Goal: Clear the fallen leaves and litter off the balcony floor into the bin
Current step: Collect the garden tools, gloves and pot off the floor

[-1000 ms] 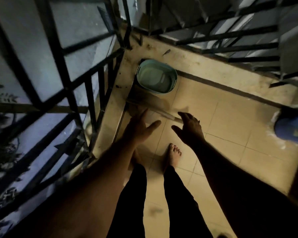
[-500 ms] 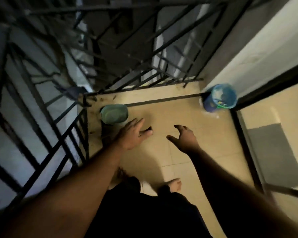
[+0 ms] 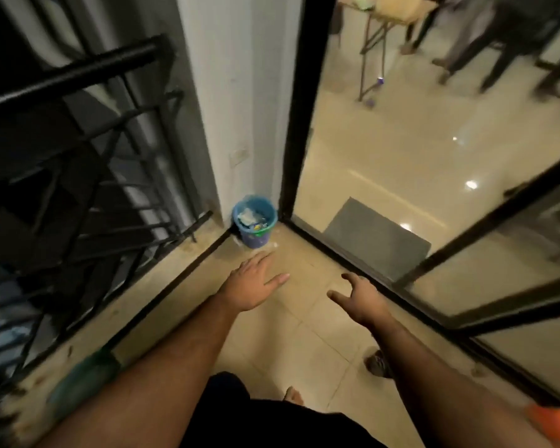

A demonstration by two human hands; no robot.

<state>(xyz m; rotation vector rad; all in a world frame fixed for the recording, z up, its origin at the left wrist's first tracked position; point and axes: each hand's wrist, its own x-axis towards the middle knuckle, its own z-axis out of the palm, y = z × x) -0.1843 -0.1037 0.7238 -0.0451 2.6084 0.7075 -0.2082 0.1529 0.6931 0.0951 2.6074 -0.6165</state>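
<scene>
Blue bin [image 3: 255, 221] in the balcony corner, litter already inside; left hand [image 3: 251, 282] and right hand [image 3: 359, 297] held apart, fingers loose, holding nothing; specks lie along the railing ledge [image 3: 88, 324]; clearing looks unfinished.

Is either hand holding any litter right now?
No, the left hand and the right hand both reach forward with spread, empty fingers short of the blue bin.
</scene>
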